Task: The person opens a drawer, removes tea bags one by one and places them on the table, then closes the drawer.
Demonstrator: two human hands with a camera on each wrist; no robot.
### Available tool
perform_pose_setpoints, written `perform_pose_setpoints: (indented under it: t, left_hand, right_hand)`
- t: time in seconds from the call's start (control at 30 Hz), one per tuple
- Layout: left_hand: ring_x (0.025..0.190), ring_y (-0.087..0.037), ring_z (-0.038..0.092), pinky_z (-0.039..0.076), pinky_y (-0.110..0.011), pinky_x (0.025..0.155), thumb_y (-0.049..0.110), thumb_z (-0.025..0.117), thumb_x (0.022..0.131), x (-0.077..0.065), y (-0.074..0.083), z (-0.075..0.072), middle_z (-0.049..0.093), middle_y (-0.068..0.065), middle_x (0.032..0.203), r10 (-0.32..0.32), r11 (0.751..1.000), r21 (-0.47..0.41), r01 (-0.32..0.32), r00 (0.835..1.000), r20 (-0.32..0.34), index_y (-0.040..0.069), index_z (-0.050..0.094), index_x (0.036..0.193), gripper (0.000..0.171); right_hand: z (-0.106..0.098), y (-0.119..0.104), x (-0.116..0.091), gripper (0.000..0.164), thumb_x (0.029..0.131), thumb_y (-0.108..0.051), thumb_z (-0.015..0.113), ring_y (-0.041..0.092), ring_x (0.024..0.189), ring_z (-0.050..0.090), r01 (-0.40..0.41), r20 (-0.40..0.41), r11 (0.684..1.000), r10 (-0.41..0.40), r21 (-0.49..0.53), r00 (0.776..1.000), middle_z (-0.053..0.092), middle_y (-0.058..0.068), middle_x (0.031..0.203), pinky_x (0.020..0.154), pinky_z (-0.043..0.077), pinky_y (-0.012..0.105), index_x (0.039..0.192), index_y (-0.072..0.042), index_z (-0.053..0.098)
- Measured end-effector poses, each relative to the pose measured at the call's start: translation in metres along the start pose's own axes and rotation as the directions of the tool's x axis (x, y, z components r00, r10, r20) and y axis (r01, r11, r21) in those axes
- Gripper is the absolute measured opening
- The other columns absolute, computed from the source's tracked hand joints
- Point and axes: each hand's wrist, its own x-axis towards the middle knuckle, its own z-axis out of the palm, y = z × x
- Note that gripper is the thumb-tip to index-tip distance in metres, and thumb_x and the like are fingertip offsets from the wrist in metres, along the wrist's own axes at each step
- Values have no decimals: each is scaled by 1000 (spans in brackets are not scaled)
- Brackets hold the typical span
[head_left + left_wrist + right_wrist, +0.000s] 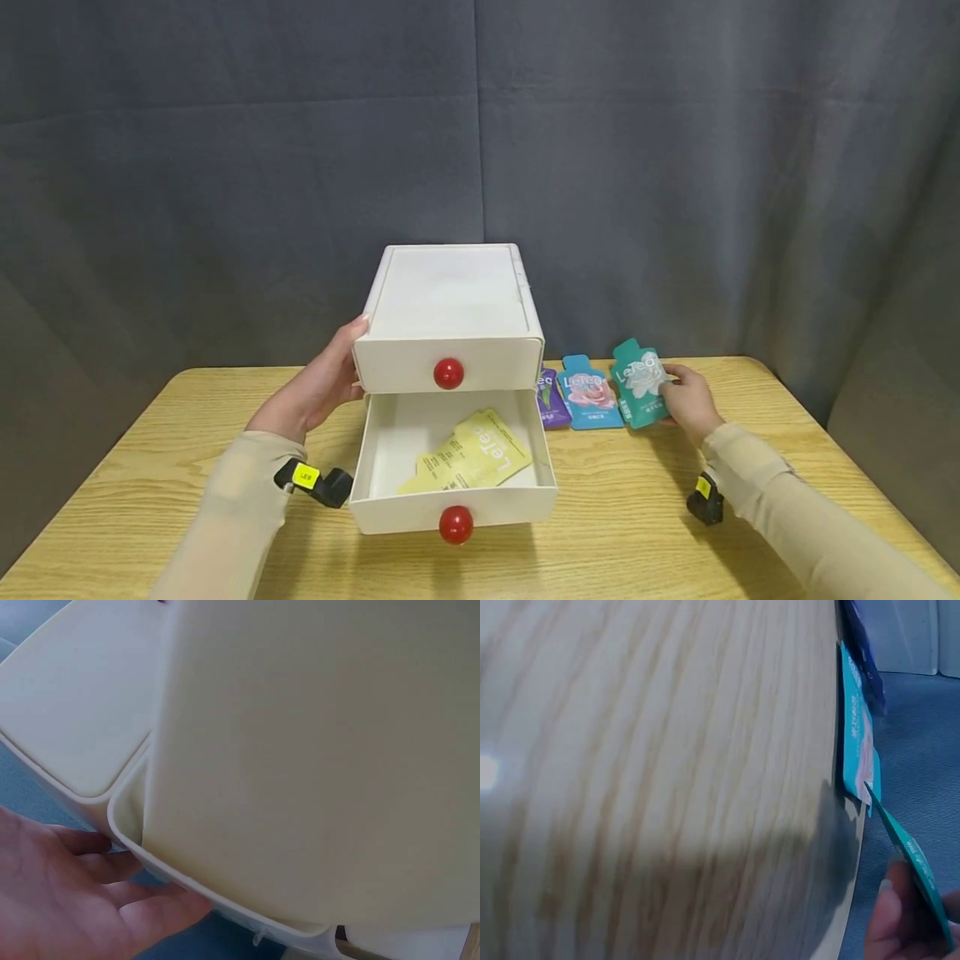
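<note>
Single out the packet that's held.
The green packet, pinched by the right hand; the blue packet and purple packet lie on the table, the yellow packet in the lower drawer.

Head view's pretty evenly lit, soft shadows on the table (615,533) under the open drawer (510,507) and tiny glints on the red knobs (448,373). Left wrist cam's kinda dim and hazy. Right wrist runs bluish, with white glare far left.

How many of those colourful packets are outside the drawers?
3 in view: the purple packet beside the white cabinet, which partly covers it; the blue packet next to it; and the green packet in the right hand. The cabinet may hide more.
</note>
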Motion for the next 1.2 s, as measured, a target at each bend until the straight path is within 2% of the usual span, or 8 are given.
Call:
perform_pose_setpoints:
  t: [0.47, 0.63, 0.7, 0.8, 0.87, 0.93, 1.0, 1.2]
  left_hand:
    - [134, -40, 29, 25, -60, 104, 64, 16, 95, 1, 2, 4, 27, -21, 149, 2, 1000, -6, -2, 1000, 22, 16, 12, 156, 77]
    - [135, -40, 28, 24, -60, 105, 64, 16, 95, 2, 1, 6, 26, -20, 150, -2, 1000, -8, 2, 1000, 28, 17, 11, 156, 77]
    - [135, -40, 28, 24, -61, 105, 64, 16, 95, 2, 1, 6, 25, -19, 151, -3, 1000, -7, 3, 1000, 25, 18, 12, 156, 76]
    - [135, -40, 28, 25, -62, 104, 64, 16, 95, 2, 1, 7, 25, -19, 151, 1, 1000, 1, -1, 1000, 21, 19, 12, 156, 75]
    - [134, -41, 28, 25, -62, 104, 63, 16, 95, 2, 1, 7, 24, -19, 152, 2, 1000, 5, -2, 1000, 20, 19, 12, 156, 75]
    - [134, -41, 29, 26, -62, 104, 64, 16, 95, 2, 1, 7, 25, -19, 151, 2, 1000, 7, -2, 1000, 18, 19, 12, 156, 75]
    - [134, -40, 29, 27, -61, 104, 64, 16, 95, 2, 1, 7, 25, -19, 151, 2, 1000, 10, -2, 1000, 18, 19, 12, 156, 75]
    - [133, -40, 30, 27, -60, 104, 64, 16, 95, 2, 0, 5, 26, -19, 150, 2, 1000, 7, -2, 1000, 21, 18, 13, 155, 75]
  right_hand:
    - [1, 7, 14, 49, 94, -1, 37, 13, 70, 55, -43, -31, 999, 42, -7, 999, 47, 34, 116, 57, 52, 30, 139, 18, 32]
    - [-1, 10, 16, 51, 94, -3, 39, 24, 87, 56, -72, -15, 997, 72, -29, 997, 41, 37, 129, 60, 49, 26, 139, 19, 31]
    - [-1, 11, 16, 52, 94, -4, 40, 31, 99, 52, -83, -7, 995, 82, -52, 997, 38, 38, 134, 66, 48, 28, 139, 20, 31]
    - [-3, 12, 16, 53, 94, -6, 39, 43, 118, 43, -89, 9, 993, 89, -77, 996, 32, 40, 139, 85, 48, 41, 138, 22, 29]
    - [-4, 13, 16, 54, 95, -6, 38, 47, 129, 34, -98, 21, 991, 101, -90, 995, 28, 41, 141, 100, 39, 49, 138, 24, 27]
    - [-5, 13, 16, 54, 95, -6, 37, 50, 134, 25, -111, 29, 989, 114, -99, 993, 25, 42, 142, 107, 28, 53, 138, 25, 25]
    - [-6, 12, 15, 54, 95, -7, 37, 52, 136, 21, -120, 35, 986, 124, -113, 992, 24, 42, 143, 110, 22, 54, 137, 25, 24]
    - [-9, 7, 13, 54, 97, -8, 36, 52, 137, 17, -112, 49, 980, 121, -165, 991, 23, 40, 145, 110, 20, 54, 139, 23, 24]
